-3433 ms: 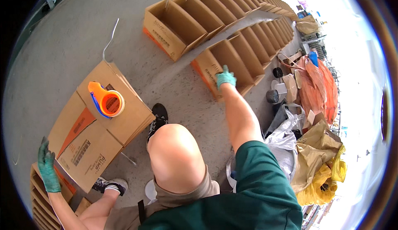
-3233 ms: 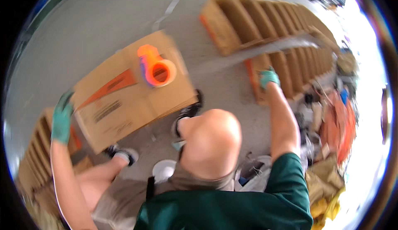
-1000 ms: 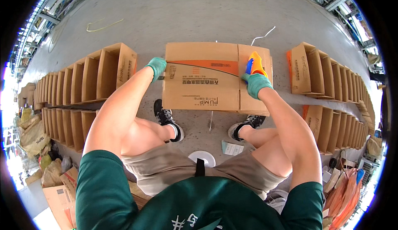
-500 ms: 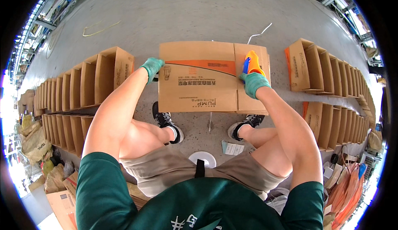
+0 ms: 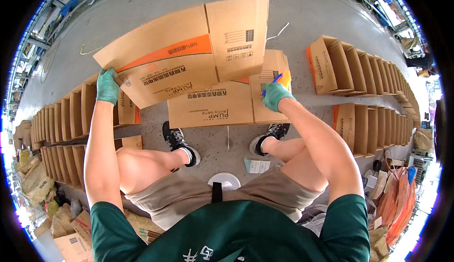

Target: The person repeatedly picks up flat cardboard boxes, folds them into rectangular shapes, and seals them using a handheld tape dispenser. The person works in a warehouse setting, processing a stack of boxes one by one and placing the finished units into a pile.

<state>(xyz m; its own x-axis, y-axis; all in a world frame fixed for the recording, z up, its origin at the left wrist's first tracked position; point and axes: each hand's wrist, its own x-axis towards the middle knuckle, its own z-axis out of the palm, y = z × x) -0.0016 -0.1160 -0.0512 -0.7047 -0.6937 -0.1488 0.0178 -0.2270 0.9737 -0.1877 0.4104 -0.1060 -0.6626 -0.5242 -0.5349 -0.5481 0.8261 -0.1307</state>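
My left hand (image 5: 108,86), in a green glove, grips the lower left edge of a flattened cardboard carton (image 5: 170,56). This carton is raised and tilted, brown with an orange stripe and dark print. Below it lies a stack of flattened cartons (image 5: 213,111), partly covered by the raised one. My right hand (image 5: 276,97), also gloved in green, is closed around an orange-and-blue hand tool (image 5: 284,79) over the stack's right part. The fingers hide much of the tool, so its exact kind does not show.
Rows of opened cartons stand on the grey floor at left (image 5: 85,106) and right (image 5: 338,70). My shoes (image 5: 179,144) are just in front of the stack. A white round object (image 5: 224,180) and a small paper packet (image 5: 257,165) lie between my legs.
My left hand has lifted the top carton off the stack, swinging it up and to the left. My right hand, with the tool, has shifted slightly left and down.
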